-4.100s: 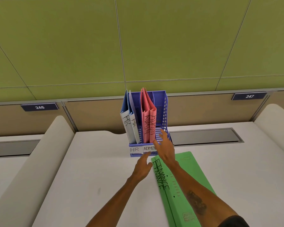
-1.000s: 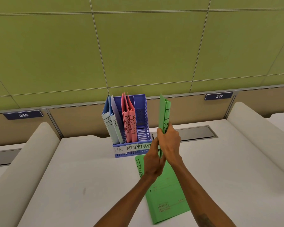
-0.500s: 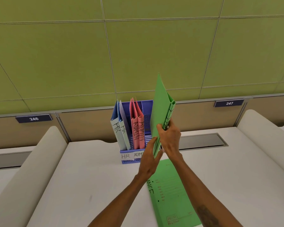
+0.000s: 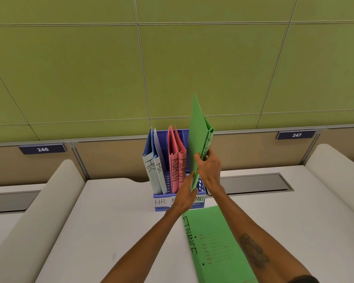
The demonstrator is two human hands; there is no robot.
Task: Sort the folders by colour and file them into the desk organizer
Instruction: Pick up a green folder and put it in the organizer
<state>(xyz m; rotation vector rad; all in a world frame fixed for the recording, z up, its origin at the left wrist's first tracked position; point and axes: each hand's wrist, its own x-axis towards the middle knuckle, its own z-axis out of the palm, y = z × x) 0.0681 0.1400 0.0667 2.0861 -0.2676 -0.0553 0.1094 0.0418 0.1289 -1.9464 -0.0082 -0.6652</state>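
Observation:
A blue desk organizer (image 4: pixel 161 207) stands at the back of the white desk, its front labelled HR, ADMIN and FINANCE. Two light blue folders (image 4: pixel 151 166) fill its left slot and two pink folders (image 4: pixel 177 168) the middle one. A green folder (image 4: pixel 198 135) stands upright over the right slot. My right hand (image 4: pixel 209 168) grips its spine. My left hand (image 4: pixel 185 198) holds its lower edge, just in front of the organizer. A second green folder (image 4: pixel 217 246) marked FINANCE lies flat on the desk between my forearms.
A grey cable flap (image 4: pixel 251 183) is set into the desk right of the organizer. Rounded white dividers (image 4: pixel 35 213) border the desk on both sides. Behind rises a green panel wall with number plates 246 (image 4: pixel 42 149) and 247 (image 4: pixel 296 135).
Since 4.1 s ago both hands have picked one green folder off the desk and raised it upright. In the last second it moved left, to above the organizer's right slot.

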